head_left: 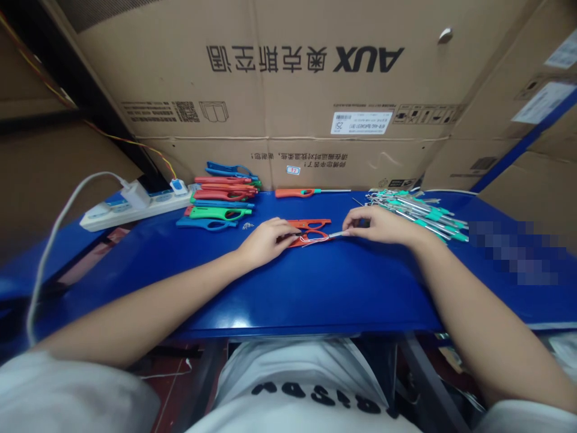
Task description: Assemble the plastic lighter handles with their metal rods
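Observation:
An orange plastic lighter shell (311, 231) lies on the blue table (315, 288) between my hands. My left hand (265, 240) rests on its left end, fingers curled and pressing it down. My right hand (378, 225) pinches a thin metal tube (339, 234) that points into the shell's right end. A thin white wire loops across the shell.
A stack of red, green and blue shells (223, 201) lies at the back left. An assembled orange lighter (306, 192) lies by the cardboard box (288, 90). A pile of teal-ended metal tubes (419, 213) sits at the right, a white power strip (135, 204) at the left.

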`<state>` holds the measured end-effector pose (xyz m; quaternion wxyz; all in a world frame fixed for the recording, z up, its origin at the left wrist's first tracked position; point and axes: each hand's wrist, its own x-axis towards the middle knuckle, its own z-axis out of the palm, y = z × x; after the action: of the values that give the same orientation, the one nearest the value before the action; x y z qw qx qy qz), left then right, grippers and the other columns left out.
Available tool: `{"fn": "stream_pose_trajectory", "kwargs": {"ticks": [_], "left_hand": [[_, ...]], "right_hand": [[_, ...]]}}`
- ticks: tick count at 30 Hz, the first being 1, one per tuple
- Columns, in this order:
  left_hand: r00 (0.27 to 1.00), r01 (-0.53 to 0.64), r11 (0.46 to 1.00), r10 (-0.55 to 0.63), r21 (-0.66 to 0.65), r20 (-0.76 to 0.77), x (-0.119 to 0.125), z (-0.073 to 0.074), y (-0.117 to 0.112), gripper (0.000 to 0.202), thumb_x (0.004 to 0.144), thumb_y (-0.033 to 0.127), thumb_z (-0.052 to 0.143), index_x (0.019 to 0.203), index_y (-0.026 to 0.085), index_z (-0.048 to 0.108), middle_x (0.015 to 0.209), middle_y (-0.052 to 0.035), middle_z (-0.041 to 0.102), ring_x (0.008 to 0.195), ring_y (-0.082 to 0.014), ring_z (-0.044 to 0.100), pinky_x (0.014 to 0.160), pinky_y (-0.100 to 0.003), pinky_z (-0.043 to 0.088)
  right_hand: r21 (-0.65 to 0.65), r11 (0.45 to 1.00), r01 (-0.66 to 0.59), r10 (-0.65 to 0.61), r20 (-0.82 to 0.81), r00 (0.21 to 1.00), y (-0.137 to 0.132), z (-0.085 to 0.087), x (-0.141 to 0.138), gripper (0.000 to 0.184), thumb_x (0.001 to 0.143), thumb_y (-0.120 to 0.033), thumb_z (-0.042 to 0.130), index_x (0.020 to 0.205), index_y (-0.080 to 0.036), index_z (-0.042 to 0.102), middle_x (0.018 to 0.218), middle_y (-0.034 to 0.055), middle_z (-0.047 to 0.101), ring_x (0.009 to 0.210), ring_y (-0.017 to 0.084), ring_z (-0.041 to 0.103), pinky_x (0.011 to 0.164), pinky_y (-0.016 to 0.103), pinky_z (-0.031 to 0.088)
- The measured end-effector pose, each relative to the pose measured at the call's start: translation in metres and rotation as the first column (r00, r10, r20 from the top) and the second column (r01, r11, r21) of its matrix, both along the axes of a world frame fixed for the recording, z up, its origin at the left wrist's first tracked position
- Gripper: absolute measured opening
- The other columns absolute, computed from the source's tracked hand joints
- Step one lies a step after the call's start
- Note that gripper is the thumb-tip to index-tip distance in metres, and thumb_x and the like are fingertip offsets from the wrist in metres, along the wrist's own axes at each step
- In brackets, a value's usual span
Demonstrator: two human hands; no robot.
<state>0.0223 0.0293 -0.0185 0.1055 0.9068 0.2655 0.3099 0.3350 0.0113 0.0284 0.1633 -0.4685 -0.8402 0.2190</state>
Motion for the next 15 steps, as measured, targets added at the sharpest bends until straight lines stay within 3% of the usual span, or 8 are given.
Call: {"fn": "stream_pose_trajectory", "kwargs": {"ticks": [5, 15], "left_hand": [[1.0, -0.003, 1.0, 0.003, 0.011, 0.019, -0.001, -0.002, 0.001, 0.022, 0.097, 0.023, 0.058, 0.111, 0.018, 0.074, 0.098, -0.0077, 0.076, 0.09, -0.0198, 0.066, 0.083, -0.034, 0.054], [0.996, -0.038, 0.997, 0.033, 0.068, 0.085, -0.001, -0.001, 0.0, 0.019, 0.096, 0.021, 0.061, 0.108, 0.015, 0.075, 0.093, -0.0076, 0.074, 0.085, -0.0176, 0.066, 0.079, -0.03, 0.054]], "right_hand": [[0.043, 0.999, -0.015, 0.016, -0.015, 1.0, 0.001, -0.003, -0.002, 0.027, 0.086, -0.046, 0.062, 0.087, -0.02, 0.072, 0.085, 0.0057, 0.073, 0.076, 0.02, 0.064, 0.07, 0.033, 0.048], [0.064, 0.997, 0.04, -0.037, -0.038, 0.999, -0.007, 0.013, -0.004, 0.031, 0.086, -0.05, 0.063, 0.088, -0.021, 0.072, 0.095, 0.007, 0.074, 0.089, 0.022, 0.065, 0.082, 0.033, 0.048]]}}
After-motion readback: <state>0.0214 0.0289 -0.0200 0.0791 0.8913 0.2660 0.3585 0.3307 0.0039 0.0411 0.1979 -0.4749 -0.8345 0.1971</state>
